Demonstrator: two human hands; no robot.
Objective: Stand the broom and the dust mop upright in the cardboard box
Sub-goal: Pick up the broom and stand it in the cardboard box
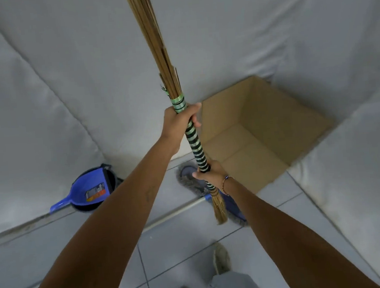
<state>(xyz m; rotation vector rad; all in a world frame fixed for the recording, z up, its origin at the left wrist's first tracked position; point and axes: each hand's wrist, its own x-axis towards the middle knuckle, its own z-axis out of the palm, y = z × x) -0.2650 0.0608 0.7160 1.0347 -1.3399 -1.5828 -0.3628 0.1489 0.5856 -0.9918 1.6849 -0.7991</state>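
Note:
A stick broom (152,43) with a green-and-black wrapped handle is held nearly upright in the air, its long bristles pointing up. My left hand (179,121) grips the upper part of the wrapped handle. My right hand (210,174) grips the lower part, just above the short frayed end. The open cardboard box (264,137) stands on the floor in the corner, just right of the broom, and looks empty. The dust mop (187,178) lies flat on the tiles left of the box, its grey fringed head partly hidden behind my right hand and its metal pole (174,214) running left.
A blue dustpan (89,191) rests on a dark bucket against the left wall. White cloth (64,86) covers the walls on both sides of the corner. My feet and a trouser leg (231,285) stand on the grey tiles below.

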